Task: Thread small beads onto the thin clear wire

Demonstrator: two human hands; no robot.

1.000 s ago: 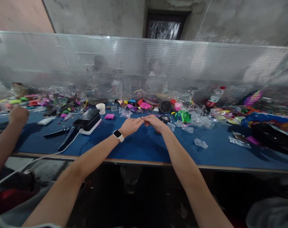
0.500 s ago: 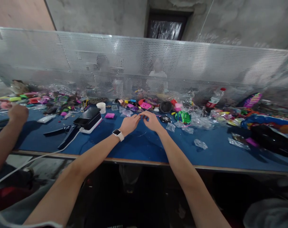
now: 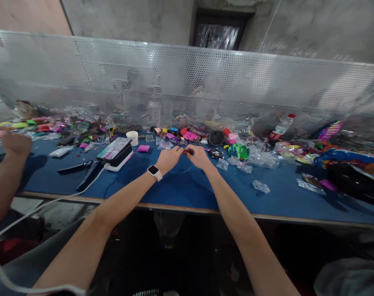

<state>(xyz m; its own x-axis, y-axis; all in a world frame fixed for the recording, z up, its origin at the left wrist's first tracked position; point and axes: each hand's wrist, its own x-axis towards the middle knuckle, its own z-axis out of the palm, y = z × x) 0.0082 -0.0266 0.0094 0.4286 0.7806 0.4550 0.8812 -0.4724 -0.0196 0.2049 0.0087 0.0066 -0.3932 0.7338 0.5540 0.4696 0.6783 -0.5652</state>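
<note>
My left hand, with a white watch on its wrist, is closed in a pinch above the blue table. Its fingertips meet those of my right hand, whose fingers are curled shut. Between them shows a small dark brown piece, too small and too much covered to name. A thin clear thread curves down beneath the fingers. Just beyond the hands lies a pink piece among other small coloured items. To the right of my right hand are a black pouch-like item with white marks and a green sequined item.
Left of my hands, a phone lies on a black and white block with a white cable, near a white cup and a pink packet. A bottle stands back right. Another person's hand is far left.
Both hands stay together; the fingers have shifted slightly and more of the dark brown piece shows. The phone screen has turned from dark to lit. The other person's hand moved a little left.
</note>
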